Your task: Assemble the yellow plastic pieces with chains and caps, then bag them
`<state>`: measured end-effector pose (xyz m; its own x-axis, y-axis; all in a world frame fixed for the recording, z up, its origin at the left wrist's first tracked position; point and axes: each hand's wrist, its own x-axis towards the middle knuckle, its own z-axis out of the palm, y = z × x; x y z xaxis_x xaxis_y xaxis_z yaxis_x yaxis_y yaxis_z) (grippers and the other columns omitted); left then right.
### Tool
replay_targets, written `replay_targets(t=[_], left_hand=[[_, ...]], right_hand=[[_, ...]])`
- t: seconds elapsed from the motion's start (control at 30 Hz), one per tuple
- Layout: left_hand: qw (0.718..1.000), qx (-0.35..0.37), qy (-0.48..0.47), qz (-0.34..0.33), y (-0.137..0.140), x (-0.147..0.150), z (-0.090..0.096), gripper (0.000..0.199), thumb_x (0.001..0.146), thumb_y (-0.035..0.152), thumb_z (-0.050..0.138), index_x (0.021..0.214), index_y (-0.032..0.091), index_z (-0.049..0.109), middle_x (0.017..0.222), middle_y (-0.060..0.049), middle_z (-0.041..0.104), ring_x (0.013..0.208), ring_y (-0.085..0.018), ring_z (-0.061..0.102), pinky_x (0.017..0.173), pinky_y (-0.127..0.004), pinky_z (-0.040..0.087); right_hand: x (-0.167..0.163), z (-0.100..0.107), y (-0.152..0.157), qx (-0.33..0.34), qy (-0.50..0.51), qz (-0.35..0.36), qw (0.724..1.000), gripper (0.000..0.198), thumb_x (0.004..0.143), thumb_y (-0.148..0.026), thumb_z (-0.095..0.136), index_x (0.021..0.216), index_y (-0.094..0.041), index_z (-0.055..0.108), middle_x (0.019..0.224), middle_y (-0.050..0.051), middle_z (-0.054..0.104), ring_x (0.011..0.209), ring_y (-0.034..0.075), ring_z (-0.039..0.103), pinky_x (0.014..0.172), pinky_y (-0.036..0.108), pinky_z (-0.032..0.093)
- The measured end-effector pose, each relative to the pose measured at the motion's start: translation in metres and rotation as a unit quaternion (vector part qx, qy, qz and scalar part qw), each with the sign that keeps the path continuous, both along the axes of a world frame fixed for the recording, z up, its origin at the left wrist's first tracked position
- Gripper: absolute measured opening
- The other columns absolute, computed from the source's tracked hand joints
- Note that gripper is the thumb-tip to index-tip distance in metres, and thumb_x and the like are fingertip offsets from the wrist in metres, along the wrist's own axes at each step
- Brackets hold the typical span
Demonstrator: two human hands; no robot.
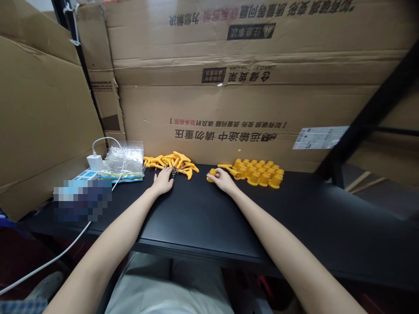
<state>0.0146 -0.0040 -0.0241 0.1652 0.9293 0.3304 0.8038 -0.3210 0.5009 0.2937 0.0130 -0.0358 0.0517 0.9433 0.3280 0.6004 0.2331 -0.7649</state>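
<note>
Near the back of the black table lies a pile of orange-yellow plastic handle-like pieces (176,158), some with small dark metal springs. My left hand (162,181) is at the front of this pile, palm down and fingers stretched forward; its fingertips are at the springs, and I cannot tell whether they touch one. My right hand (225,181) pinches a small yellow plastic cup with a flared rim (211,175) between thumb and fingers. Just right of that hand stand several rows of similar yellow cups (262,171). A yellow trigger-like piece (225,166) lies beside them, partly behind my fingers.
Cardboard (209,100) walls the back of the black table (203,218). On the left are clear plastic bags (126,158), a power strip (85,174) with a white charger (94,162), and a white cable (73,244) running over the front edge. A dark metal post (366,113) rises at right.
</note>
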Motion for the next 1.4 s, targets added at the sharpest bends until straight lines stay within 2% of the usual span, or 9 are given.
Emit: replay_targets(t=[0.17,0.3,0.4,0.5,0.63,0.8,1.0,1.17,1.4], left_hand=[[0.996,0.035,-0.025,0.074,0.007,-0.010,0.009,0.053,0.077,0.005,0.046,0.127,0.021,0.050,0.144,-0.014,0.040,0.137,-0.030,0.032,0.109,-0.060,0.024],[0.992,-0.008,-0.015,0.127,0.018,-0.027,0.011,0.058,0.071,0.003,0.050,0.126,0.023,0.052,0.149,-0.013,0.031,0.139,-0.032,0.026,0.110,-0.059,0.023],[0.988,-0.016,0.002,0.151,0.024,-0.035,0.009,0.057,0.071,0.006,0.053,0.124,0.023,0.053,0.151,-0.014,0.027,0.141,-0.033,0.020,0.109,-0.058,0.024],[0.983,-0.003,0.017,0.181,0.024,-0.035,0.008,0.049,0.073,0.010,0.053,0.120,0.024,0.055,0.146,-0.014,0.034,0.139,-0.036,0.021,0.105,-0.060,0.025],[0.978,0.003,0.068,0.195,0.020,-0.032,0.012,0.037,0.080,0.015,0.046,0.115,0.023,0.056,0.127,-0.016,0.051,0.122,-0.033,0.044,0.099,-0.056,0.033],[0.972,-0.012,0.099,0.211,0.016,-0.033,0.016,0.034,0.084,0.022,0.046,0.117,0.025,0.056,0.127,-0.014,0.048,0.116,-0.030,0.047,0.095,-0.046,0.037],[0.970,-0.009,0.117,0.213,0.016,-0.035,0.016,0.030,0.087,0.029,0.046,0.114,0.024,0.060,0.119,-0.016,0.052,0.114,-0.031,0.046,0.093,-0.044,0.037],[0.972,0.059,0.109,0.200,0.008,-0.035,0.025,0.028,0.086,0.024,0.049,0.110,0.023,0.062,0.114,-0.015,0.053,0.110,-0.031,0.048,0.090,-0.044,0.039],[0.962,0.237,0.042,0.133,0.006,-0.031,0.035,0.040,0.086,0.011,0.038,0.118,0.020,0.059,0.126,-0.016,0.047,0.114,-0.030,0.048,0.092,-0.044,0.039]], right_hand=[[0.001,0.003,0.006,-0.014,0.017,-0.007,1.000,0.028,0.068,-0.035,0.074,0.075,-0.017,0.054,0.075,0.005,0.067,0.077,0.020,0.065,0.076,0.036,0.052],[-0.006,0.005,0.011,-0.030,0.019,-0.021,0.999,0.024,0.067,-0.031,0.073,0.073,-0.016,0.056,0.074,0.005,0.067,0.078,0.020,0.065,0.075,0.034,0.051],[-0.010,0.008,0.009,-0.034,-0.009,-0.043,0.998,0.020,0.068,-0.027,0.071,0.077,-0.014,0.059,0.085,0.007,0.069,0.086,0.021,0.065,0.081,0.032,0.049],[-0.013,0.013,0.003,-0.042,-0.060,-0.058,0.996,0.022,0.073,-0.030,0.068,0.086,-0.014,0.062,0.097,0.010,0.069,0.095,0.022,0.064,0.085,0.031,0.047],[-0.018,0.018,-0.006,-0.058,-0.161,-0.076,0.982,0.027,0.080,-0.036,0.062,0.097,-0.014,0.062,0.104,0.012,0.068,0.098,0.025,0.063,0.083,0.032,0.046],[-0.024,0.022,-0.012,-0.071,-0.215,-0.058,0.972,0.027,0.087,-0.034,0.054,0.105,-0.014,0.057,0.111,0.014,0.065,0.103,0.025,0.061,0.083,0.032,0.043],[-0.024,0.021,-0.012,-0.060,-0.220,-0.029,0.973,0.020,0.089,-0.032,0.052,0.100,-0.016,0.054,0.106,0.012,0.066,0.098,0.023,0.062,0.081,0.031,0.042],[-0.022,0.019,-0.010,-0.041,-0.224,-0.023,0.974,0.018,0.088,-0.032,0.053,0.097,-0.017,0.054,0.103,0.011,0.066,0.094,0.022,0.062,0.077,0.029,0.043],[-0.021,0.016,-0.009,-0.015,-0.208,-0.009,0.978,0.015,0.086,-0.030,0.056,0.095,-0.018,0.056,0.100,0.010,0.067,0.091,0.020,0.063,0.076,0.027,0.044]])
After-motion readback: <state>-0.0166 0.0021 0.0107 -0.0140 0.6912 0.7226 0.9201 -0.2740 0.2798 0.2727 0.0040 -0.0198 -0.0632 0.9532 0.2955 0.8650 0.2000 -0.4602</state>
